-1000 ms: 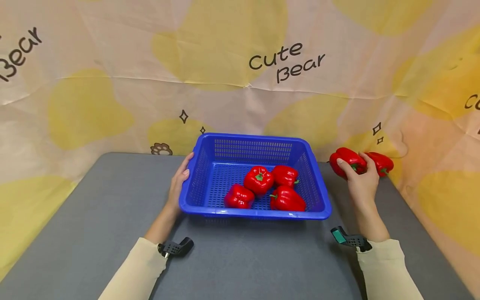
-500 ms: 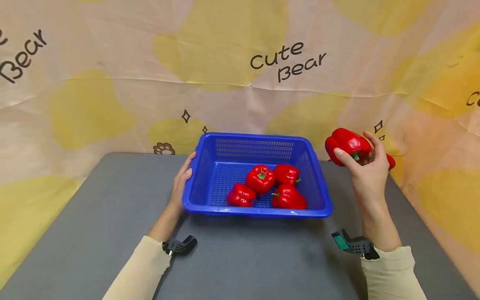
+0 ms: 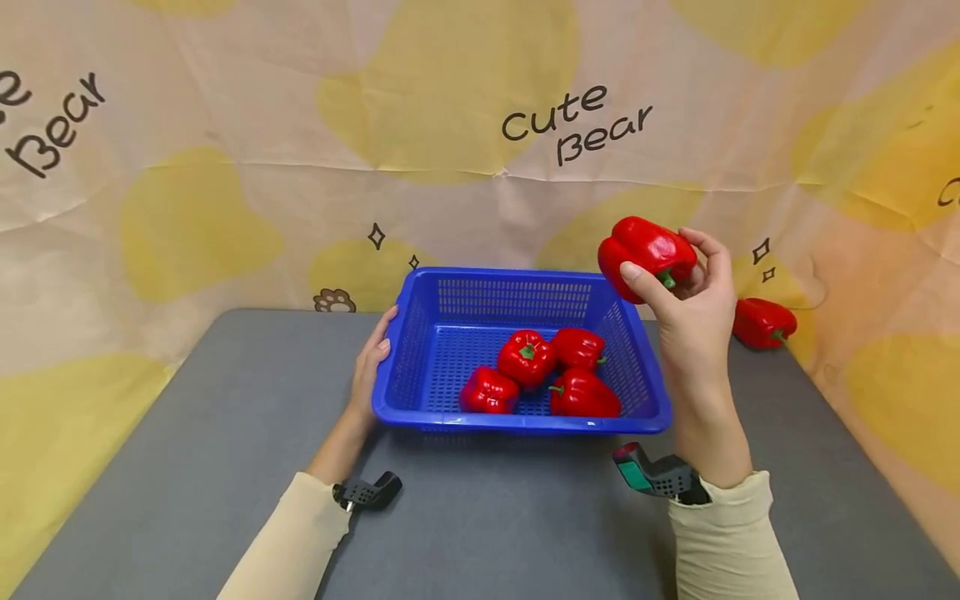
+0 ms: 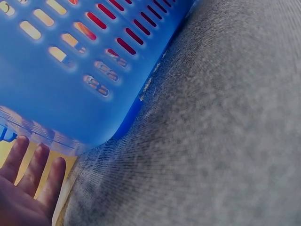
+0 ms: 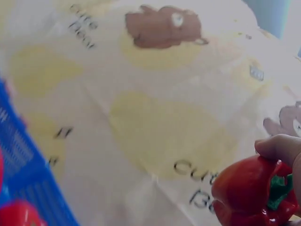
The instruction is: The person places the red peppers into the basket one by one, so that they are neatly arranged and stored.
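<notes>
My right hand (image 3: 696, 337) holds a glossy red bell pepper (image 3: 637, 248) in the air over the basket's far right corner. Its green stem faces the palm, and the thumb presses the near side, as the right wrist view also shows on the pepper (image 5: 247, 188). A blue plastic basket (image 3: 517, 425) with slotted walls stands mid-table. Inside, several red peppers lie clustered in its right half, one with its stem up (image 3: 526, 358). My left hand (image 3: 365, 375) rests against the basket's left side; in the left wrist view its fingers (image 4: 32, 174) are extended beside the blue wall.
Another red bell pepper (image 3: 763, 323) lies on the grey table (image 3: 510, 517) near its far right edge. A patterned cloth (image 3: 450, 108) with "Cute Bear" lettering hangs behind the table and along its sides.
My right hand has lifted one bell pepper from beside the other on the right and carried it up and leftward to the basket. The left hand stays at the basket's side.
</notes>
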The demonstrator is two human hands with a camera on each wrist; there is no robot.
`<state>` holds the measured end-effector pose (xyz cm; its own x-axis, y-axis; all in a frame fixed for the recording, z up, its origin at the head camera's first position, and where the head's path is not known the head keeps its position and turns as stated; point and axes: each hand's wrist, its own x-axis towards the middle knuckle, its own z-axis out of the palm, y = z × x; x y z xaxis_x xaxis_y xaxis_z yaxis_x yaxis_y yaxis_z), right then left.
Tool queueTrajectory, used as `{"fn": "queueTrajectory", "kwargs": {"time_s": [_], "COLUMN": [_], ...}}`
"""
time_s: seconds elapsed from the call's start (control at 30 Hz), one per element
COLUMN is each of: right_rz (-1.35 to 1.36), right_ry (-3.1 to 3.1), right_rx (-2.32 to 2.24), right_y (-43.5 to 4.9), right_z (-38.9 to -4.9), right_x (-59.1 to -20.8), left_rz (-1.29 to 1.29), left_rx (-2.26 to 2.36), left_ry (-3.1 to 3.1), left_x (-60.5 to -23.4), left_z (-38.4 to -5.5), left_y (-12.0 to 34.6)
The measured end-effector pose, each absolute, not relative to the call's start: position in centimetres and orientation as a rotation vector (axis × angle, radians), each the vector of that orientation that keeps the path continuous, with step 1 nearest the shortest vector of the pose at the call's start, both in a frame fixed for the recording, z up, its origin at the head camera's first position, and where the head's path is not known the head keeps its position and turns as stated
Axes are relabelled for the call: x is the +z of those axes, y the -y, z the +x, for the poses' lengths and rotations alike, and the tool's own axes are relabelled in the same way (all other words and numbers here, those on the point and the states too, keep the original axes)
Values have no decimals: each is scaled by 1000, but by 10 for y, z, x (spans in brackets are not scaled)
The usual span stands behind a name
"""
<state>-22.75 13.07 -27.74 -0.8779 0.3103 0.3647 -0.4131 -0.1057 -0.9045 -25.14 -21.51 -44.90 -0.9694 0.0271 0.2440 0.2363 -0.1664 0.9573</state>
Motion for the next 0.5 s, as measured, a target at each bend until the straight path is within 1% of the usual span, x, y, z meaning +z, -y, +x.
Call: {"fn": "queueTrajectory", "kwargs": {"time_s": [0.27, 0.5], "right_rz": [273, 351], "right_ry": [1628, 1646], "right_rx": [2036, 2040], "right_y": [-84, -57], "right_z": [-229, -230], "right_x": [-265, -270], "left_rz": [-295, -308], "left_rx": [-2253, -2246], "left_ry": [1952, 1931], "left_x": [-450, -449], "left_z": [-252, -251], "left_y": [218, 214]}}
